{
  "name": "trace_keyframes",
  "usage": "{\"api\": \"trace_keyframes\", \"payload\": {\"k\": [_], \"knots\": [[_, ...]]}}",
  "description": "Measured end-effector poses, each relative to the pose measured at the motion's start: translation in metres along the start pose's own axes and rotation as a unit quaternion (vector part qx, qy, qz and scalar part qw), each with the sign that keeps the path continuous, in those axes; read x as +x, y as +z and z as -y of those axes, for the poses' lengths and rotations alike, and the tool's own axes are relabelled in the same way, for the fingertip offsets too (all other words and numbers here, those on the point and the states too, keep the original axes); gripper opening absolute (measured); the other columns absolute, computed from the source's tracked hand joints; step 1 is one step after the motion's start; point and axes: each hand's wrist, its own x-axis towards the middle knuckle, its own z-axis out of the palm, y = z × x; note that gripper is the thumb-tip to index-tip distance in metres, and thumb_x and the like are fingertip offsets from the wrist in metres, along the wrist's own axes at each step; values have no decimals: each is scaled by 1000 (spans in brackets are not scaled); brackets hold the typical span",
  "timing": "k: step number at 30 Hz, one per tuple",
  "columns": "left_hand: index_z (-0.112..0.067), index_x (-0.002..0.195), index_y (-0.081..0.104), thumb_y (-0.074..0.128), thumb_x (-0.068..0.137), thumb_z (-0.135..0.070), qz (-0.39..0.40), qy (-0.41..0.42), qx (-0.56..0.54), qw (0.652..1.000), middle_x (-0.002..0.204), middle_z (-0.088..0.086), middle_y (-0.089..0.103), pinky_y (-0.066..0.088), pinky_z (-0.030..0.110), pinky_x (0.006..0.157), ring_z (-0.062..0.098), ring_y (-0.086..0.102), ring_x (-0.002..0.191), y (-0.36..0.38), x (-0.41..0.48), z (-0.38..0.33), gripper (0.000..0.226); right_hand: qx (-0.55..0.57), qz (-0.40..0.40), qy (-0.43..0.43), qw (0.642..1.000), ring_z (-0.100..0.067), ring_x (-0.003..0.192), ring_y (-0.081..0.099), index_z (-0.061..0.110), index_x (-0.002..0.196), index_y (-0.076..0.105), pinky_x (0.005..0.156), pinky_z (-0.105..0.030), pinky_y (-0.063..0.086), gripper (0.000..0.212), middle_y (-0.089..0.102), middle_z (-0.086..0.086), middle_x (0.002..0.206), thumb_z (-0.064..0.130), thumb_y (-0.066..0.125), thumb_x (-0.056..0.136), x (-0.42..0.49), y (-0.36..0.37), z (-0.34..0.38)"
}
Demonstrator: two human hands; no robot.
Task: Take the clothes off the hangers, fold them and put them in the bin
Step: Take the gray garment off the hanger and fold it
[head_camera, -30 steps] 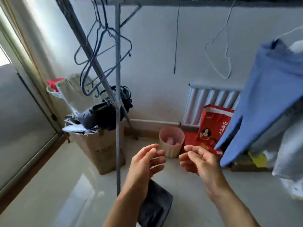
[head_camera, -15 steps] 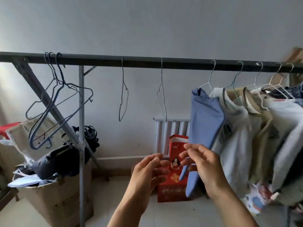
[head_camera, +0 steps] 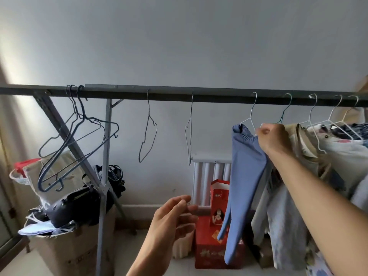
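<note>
A dark metal rail (head_camera: 199,95) runs across the view. A blue garment (head_camera: 243,176) hangs long from a white wire hanger (head_camera: 251,116) on it. My right hand (head_camera: 273,139) is raised to the top of this garment, fingers curled round the hanger's right shoulder and the blue cloth. My left hand (head_camera: 173,218) hovers lower down, left of the garment, fingers relaxed and holding nothing. Several more clothes (head_camera: 328,156) hang on white hangers to the right. The bin cannot be made out with certainty.
Empty wire hangers (head_camera: 148,134) hang along the rail's left and middle. A cardboard box (head_camera: 65,248) piled with bags stands behind the rack's leg (head_camera: 103,196). A red box (head_camera: 211,250), a pink ribbed basket (head_camera: 182,246) and a white radiator (head_camera: 209,180) sit at the wall.
The view has tilted up from the floor to the rail. My right hand rose from waist height and took hold at the blue garment's hanger. My left hand stayed low.
</note>
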Motion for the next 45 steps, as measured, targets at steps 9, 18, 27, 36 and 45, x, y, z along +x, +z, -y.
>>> {"api": "trace_keyframes", "payload": {"k": [9,18,27,36,45], "knots": [[-6,108,66,49,100,-11,-17,16,-3,1000,83,11,74,52,30,62,18,66,65,7,-7,4,19,88,64,42,993,-16,73,42,7,58,50,62,-30,32,26,42,-7,64,9,57,83,32,12,2],[-17,101,70,53,98,-11,16,211,138,968,91,2,75,52,23,68,12,67,78,41,-12,-19,18,332,273,58,901,-7,45,49,15,77,66,41,-15,32,11,59,0,63,9,68,84,-53,-29,44],[-24,115,56,65,92,-21,86,263,375,885,111,-6,63,41,12,76,4,56,100,53,13,-24,25,339,364,83,864,-16,68,60,24,67,71,71,-37,41,12,67,3,65,21,78,75,-140,-14,24],[-27,81,60,63,90,-42,81,202,546,809,76,-14,57,36,18,68,-1,49,75,39,8,-33,18,347,340,132,864,-22,65,56,20,64,67,68,-37,45,15,63,-5,63,19,79,73,-167,0,26],[-27,72,48,54,89,-58,13,212,725,655,75,-8,45,26,26,52,12,46,71,33,-16,-39,36,321,305,153,884,2,31,43,4,77,59,35,-14,34,12,57,-10,66,4,61,89,-182,14,29]]}}
